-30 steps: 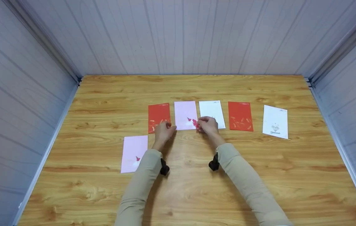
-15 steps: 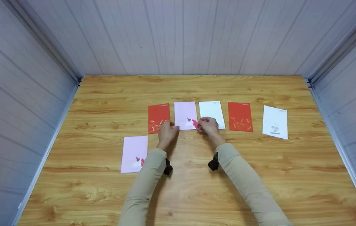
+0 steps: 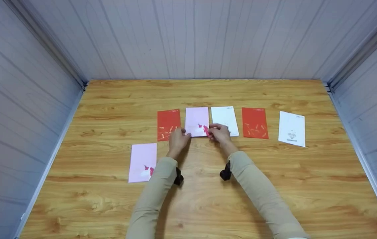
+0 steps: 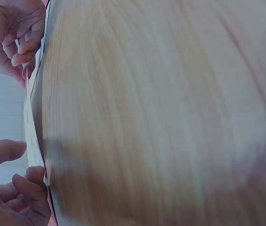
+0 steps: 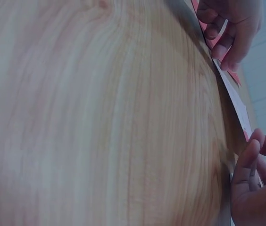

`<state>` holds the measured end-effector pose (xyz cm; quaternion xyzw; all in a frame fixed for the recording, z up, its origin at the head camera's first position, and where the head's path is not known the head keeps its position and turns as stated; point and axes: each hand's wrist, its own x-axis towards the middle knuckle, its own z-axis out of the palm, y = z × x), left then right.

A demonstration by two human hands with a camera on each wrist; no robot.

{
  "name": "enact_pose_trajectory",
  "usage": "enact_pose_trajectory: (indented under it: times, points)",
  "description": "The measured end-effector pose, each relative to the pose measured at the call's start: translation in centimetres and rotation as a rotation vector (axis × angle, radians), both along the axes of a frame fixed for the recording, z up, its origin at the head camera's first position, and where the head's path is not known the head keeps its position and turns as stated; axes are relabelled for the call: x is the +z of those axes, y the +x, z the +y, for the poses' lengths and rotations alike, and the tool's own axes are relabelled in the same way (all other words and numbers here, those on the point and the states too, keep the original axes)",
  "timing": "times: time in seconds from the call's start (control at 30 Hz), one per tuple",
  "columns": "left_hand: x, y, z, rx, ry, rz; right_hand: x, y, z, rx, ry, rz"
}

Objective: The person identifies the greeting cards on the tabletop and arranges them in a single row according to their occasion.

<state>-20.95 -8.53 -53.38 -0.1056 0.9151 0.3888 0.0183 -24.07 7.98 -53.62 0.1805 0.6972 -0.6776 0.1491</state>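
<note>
The right hand [image 3: 221, 133] pinches the pink card [image 3: 196, 116], between a red card [image 3: 168, 119] and a white card [image 3: 223, 115], by 1 lower corner; the left hand [image 3: 177, 141] touches the other, pinch unclear, likely for steadiness.

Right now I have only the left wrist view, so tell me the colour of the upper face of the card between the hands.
Observer: In the head view it is a pink card.
Operator: Name what lies just right of it.
Observer: A white card, partly hidden by the right hand.
Operator: Now give me the card nearest the person.
Observer: A second pink card; in the head view, the left sleeve hides its lower right corner.
</note>
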Motion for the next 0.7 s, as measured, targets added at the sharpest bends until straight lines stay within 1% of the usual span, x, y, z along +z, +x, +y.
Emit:
enact_pose_trajectory:
  times: [0.13,0.37,0.43,0.57,0.7]
  points:
    - [-0.14,0.02,-0.07,-0.006,0.003,0.012,-0.13,0.06,-0.09,0.019,0.007,0.019]
    - [-0.38,0.03,-0.26,-0.007,0.027,0.029,-0.29,0.45,0.06,0.1,0.007,0.084]
    - [-0.41,0.03,-0.28,-0.008,0.032,0.033,-0.35,0.55,0.1,0.098,-0.016,0.093]
    - [-0.47,0.0,-0.29,-0.009,0.032,0.04,-0.37,0.63,0.06,0.069,-0.074,0.096]
    - [-0.52,-0.05,-0.32,-0.005,0.033,0.057,-0.25,0.66,-0.05,0.053,-0.094,0.099]
